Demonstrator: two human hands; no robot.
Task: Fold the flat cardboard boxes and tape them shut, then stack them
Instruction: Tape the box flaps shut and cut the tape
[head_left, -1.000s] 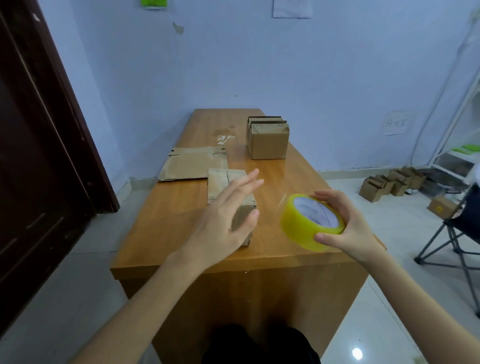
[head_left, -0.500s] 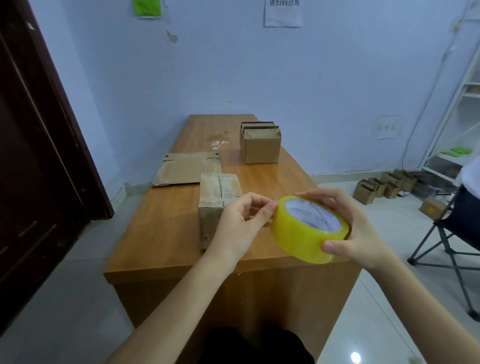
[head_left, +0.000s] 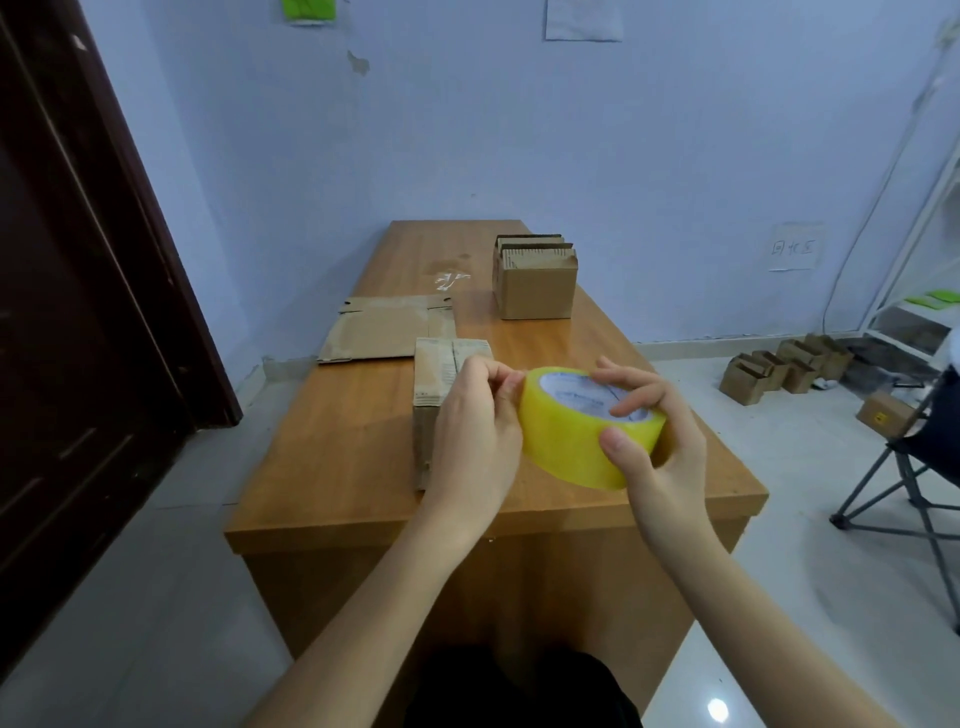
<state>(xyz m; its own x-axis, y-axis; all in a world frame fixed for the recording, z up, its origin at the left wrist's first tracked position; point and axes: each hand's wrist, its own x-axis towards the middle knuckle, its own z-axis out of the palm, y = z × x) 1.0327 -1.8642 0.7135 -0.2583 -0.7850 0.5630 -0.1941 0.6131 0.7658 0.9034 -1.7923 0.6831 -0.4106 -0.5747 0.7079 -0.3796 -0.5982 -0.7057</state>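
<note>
We see right hand (head_left: 655, 441) gripping one tape roll (head_left: 582, 431) | left hand (head_left: 475, 421) pinching its rim | one folded box (head_left: 434, 395) just behind left hand, well inside table (head_left: 332, 467) edge | one flat cardboard (head_left: 387, 332) beyond | one open box (head_left: 535, 278) farther

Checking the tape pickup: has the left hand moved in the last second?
Yes. The left hand went rightward off the folded box to pinch the tape roll.

White paper sign (head_left: 796, 247) on the right wall with three handwritten characters too blurred to read, printed sheet (head_left: 583, 20) at the wall's top edge unreadable, blue print on the tape roll (head_left: 582, 428) core illegible, faint print on the folded box (head_left: 441, 374) illegible
</note>
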